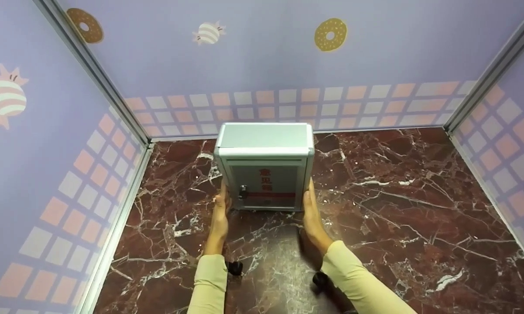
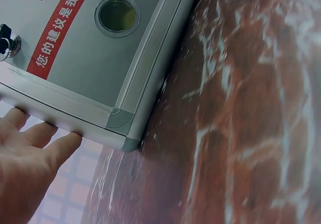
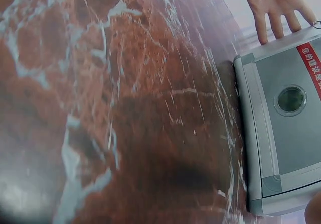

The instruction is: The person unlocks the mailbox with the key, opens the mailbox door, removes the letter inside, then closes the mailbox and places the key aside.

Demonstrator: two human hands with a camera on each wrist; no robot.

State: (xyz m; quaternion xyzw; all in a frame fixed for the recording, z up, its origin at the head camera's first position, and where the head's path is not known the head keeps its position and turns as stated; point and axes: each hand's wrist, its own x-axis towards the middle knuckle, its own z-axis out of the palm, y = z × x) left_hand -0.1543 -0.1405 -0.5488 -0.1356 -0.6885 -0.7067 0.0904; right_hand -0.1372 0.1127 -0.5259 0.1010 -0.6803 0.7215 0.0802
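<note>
A silver-grey metal suggestion box [image 1: 265, 135] with red characters on its front stands upright on the marbled surface. A small lock with a key [image 1: 243, 192] sits at the left of its door. Against the box's left side, my left hand [image 1: 220, 213] rests with fingers extended; the left wrist view shows the fingertips [image 2: 67, 143] at the box's edge. Flat along the opposite side lies my right hand [image 1: 313, 218], fingers straight. A round window [image 3: 291, 100] and a red printed strip [image 2: 60, 30] show on the lower front in the wrist views.
Dark red marbled tabletop [image 1: 397, 209] lies under the box. Lilac panels with sweets and doughnut prints enclose it, with the back panel [image 1: 266, 56] close behind the box. Metal strips [image 1: 113, 244] edge the sides. Dark wrist-camera parts [image 1: 234, 267] hang under both sleeves.
</note>
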